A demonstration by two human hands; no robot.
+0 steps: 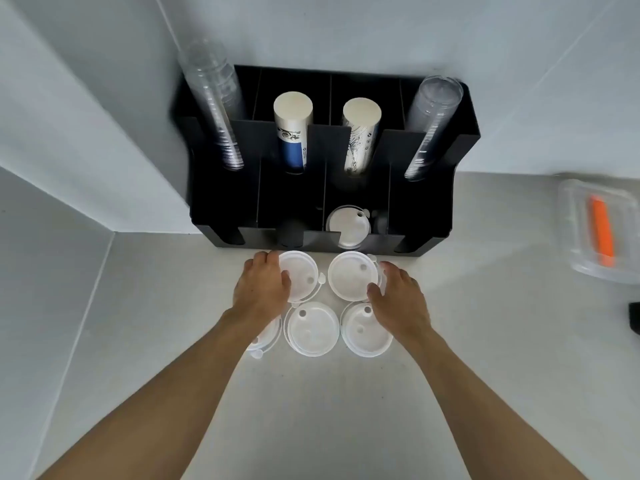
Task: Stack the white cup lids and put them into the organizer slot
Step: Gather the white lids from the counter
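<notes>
Several white cup lids lie on the counter in front of a black organizer [433,216]. My left hand [263,289] grips the far-left lid [301,271] by its left edge. My right hand [398,299] grips the far-right lid [349,277] by its right edge. Two more lids sit nearer to me, one in the middle [311,329] and one to the right [363,336], the latter partly under my right wrist. Another lid [266,336] is mostly hidden beneath my left wrist. A white lid [346,225] rests in the organizer's third front slot.
The organizer's back slots hold two clear cup stacks [214,109] [429,123] and two paper cup stacks [292,133] [358,136]. A clear box [575,237] with an orange item sits at the right. A dark object [634,315] pokes in at the right edge. Walls enclose the left and back.
</notes>
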